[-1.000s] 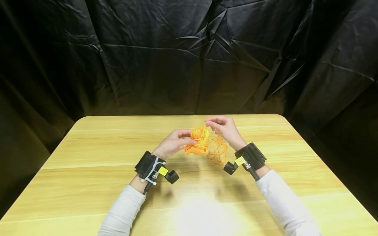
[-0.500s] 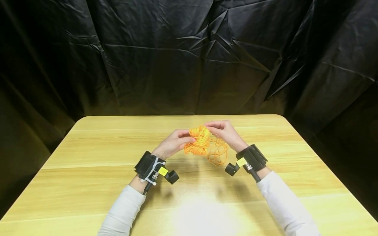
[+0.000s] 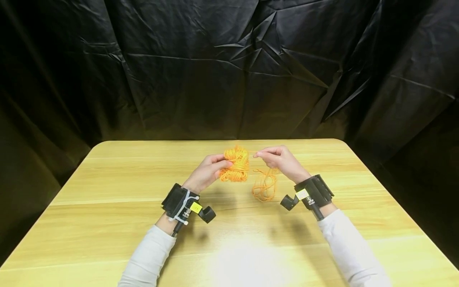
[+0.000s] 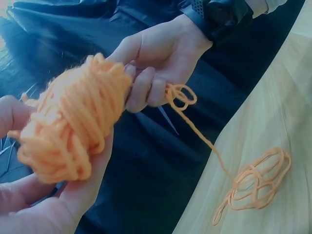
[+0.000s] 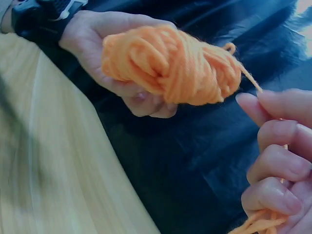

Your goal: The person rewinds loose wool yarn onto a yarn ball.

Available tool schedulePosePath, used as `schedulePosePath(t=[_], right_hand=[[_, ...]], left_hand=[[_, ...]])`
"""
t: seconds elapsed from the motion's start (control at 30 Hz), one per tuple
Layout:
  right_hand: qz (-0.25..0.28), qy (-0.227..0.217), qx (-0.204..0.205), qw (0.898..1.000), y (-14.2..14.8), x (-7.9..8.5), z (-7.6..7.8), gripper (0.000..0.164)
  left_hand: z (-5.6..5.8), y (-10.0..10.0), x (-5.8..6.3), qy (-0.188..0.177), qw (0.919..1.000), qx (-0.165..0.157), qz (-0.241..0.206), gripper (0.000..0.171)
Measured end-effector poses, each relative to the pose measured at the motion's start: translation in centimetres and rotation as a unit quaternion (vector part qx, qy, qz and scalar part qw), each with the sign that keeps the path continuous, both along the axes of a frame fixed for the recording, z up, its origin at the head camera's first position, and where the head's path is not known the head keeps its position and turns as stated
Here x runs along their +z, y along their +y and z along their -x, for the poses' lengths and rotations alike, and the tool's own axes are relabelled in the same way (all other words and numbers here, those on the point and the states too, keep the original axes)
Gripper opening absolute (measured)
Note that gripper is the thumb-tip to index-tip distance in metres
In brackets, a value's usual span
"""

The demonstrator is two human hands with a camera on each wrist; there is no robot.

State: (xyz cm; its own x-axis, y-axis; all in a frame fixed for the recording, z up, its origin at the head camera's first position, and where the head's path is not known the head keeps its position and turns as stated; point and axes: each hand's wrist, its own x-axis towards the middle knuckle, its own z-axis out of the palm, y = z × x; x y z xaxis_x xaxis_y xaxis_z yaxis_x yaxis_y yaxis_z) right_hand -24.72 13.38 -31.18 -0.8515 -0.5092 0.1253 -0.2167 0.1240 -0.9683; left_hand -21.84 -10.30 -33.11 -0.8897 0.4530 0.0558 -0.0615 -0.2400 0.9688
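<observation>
A wound bundle of orange yarn (image 3: 237, 165) is held above the table in my left hand (image 3: 206, 174), its thumb across the near side and the fingers behind. My right hand (image 3: 284, 161), a short way to the right, pinches a strand of the yarn (image 5: 250, 78) between thumb and forefinger. That strand runs to the end of the bundle. More yarn passes through the curled fingers of the right hand, as the right wrist view shows. From there it hangs down to a loose tangle of yarn (image 4: 261, 180) lying on the table.
The pale wooden table (image 3: 107, 223) has rounded far corners. Behind it hangs a creased black sheet (image 3: 186, 79). Each wrist wears a black strap with a small camera, the left camera (image 3: 207, 214) and right camera (image 3: 288, 202) jutting inward.
My right hand dipped to the bundle's top, then drew away to the right with the strand. The bundle in my left hand has shifted slightly left and up. The tangle stays put.
</observation>
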Motion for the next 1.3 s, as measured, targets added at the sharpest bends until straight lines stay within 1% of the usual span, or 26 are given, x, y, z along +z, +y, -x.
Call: schedulePosePath(t=[0.1, 0.17, 0.23, 0.33, 0.4, 0.5, 0.57, 0.63, 0.77, 0.83, 0.9, 1.0, 1.1, 1.23, 1.3], right_hand=[[0.028, -0.017, -0.012, 0.999, -0.2, -0.1, 0.0, 0.032], [0.056, -0.032, -0.01, 0.998, -0.4, -0.5, 0.1, 0.031], [0.067, -0.037, -0.013, 0.997, -0.7, -1.2, 0.2, 0.028], [0.065, -0.032, -0.031, 0.997, -1.5, -2.6, -0.1, 0.024], [0.04, -0.021, -0.049, 0.998, -2.3, -3.3, -0.6, 0.024], [0.006, -0.005, -0.073, 0.997, -3.5, -4.0, -1.6, 0.022], [-0.005, 0.005, -0.074, 0.997, -4.4, -4.3, -2.2, 0.019], [-0.004, 0.011, -0.066, 0.998, -5.1, -4.3, -2.8, 0.017], [0.002, 0.008, -0.038, 0.999, -6.1, -4.0, -3.6, 0.02], [-0.012, 0.012, -0.034, 0.999, -6.3, -3.7, -3.9, 0.022], [-0.043, 0.029, -0.036, 0.998, -6.2, -3.2, -4.3, 0.022], [-0.096, 0.075, -0.037, 0.992, -5.8, -2.5, -4.6, 0.02], [-0.139, 0.123, -0.038, 0.982, -5.5, -1.6, -4.9, 0.017], [-0.173, 0.169, -0.041, 0.97, -5.1, -0.1, -5.0, 0.015], [-0.178, 0.182, -0.042, 0.966, -4.9, 0.7, -4.9, 0.013]], left_hand=[[-0.1, 0.0, 0.0, 0.005, 0.9997, -0.022, -0.003, 0.037], [-0.2, -0.1, 0.0, 0.008, 0.9992, -0.039, -0.007, 0.038], [-0.3, -0.2, 0.0, 0.01, 0.9985, -0.053, -0.012, 0.037], [-0.4, -0.2, 0.0, 0.015, 0.9975, -0.067, -0.018, 0.034], [-0.4, 0.0, 0.1, 0.016, 0.9976, -0.064, -0.023, 0.033], [-0.3, 0.3, 0.1, 0.012, 0.9988, -0.033, -0.035, 0.031], [-0.2, 0.6, 0.1, 0.007, 0.999, -0.004, -0.044, 0.03], [-0.1, 0.7, 0.0, 0.004, 0.9984, 0.026, -0.049, 0.031], [0.1, 0.9, -0.2, 0.003, 0.9962, 0.075, -0.044, 0.031], [0.1, 0.9, -0.3, 0.002, 0.9947, 0.094, -0.043, 0.032], [0.1, 0.9, -0.3, 0.002, 0.9931, 0.111, -0.039, 0.031], [0.2, 0.8, -0.4, 0.005, 0.9912, 0.129, -0.028, 0.031], [0.3, 0.9, -0.5, 0.011, 0.9894, 0.145, -0.009, 0.029], [0.5, 1.0, -0.8, 0.02, 0.9884, 0.15, 0.016, 0.026], [0.4, 1.0, -0.9, 0.024, 0.9883, 0.147, 0.03, 0.026]])
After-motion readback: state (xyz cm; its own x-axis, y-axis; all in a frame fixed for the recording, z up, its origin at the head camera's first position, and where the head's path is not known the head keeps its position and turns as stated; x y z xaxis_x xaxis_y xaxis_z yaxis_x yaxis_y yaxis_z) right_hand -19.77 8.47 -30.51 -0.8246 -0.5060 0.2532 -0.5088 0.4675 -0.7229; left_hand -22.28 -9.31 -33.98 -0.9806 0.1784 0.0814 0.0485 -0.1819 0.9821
